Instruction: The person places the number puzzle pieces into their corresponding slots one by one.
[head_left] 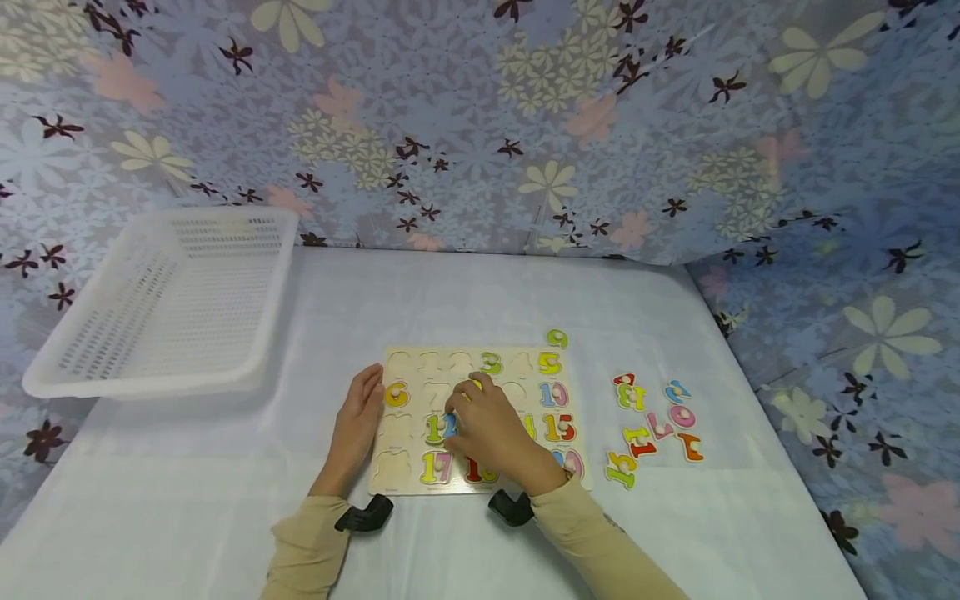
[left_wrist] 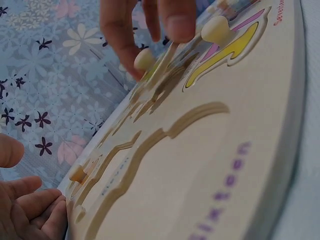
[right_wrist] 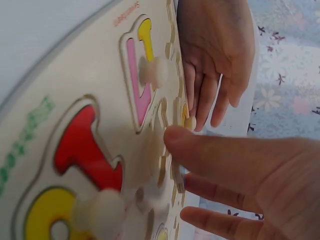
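Pinching a green-and-blue wooden number piece (head_left: 432, 430), lower centre of frame, was the right hand (head_left: 491, 427), fingers partly hiding it. Beneath lay a pale rectangular wooden puzzle board (head_left: 379, 481), partly covered. Left hand (head_left: 356, 428), fingers extended, rested at the board's left edge.

Middle of the board (head_left: 381, 485): blocked by the right hand (head_left: 491, 427), pinching a number piece (head_left: 432, 430), with raised knobs (right_wrist: 159, 72) around.
Board's left edge: blocked by the left hand (head_left: 357, 421).
Left of that hand: open table (head_left: 322, 333) up to the basket (head_left: 150, 389).
Far side: open to the flowered cloth (head_left: 450, 125), except a green number (head_left: 557, 332) by the right corner.
Right side: narrow gap, then scattered loose numbers (head_left: 637, 442).
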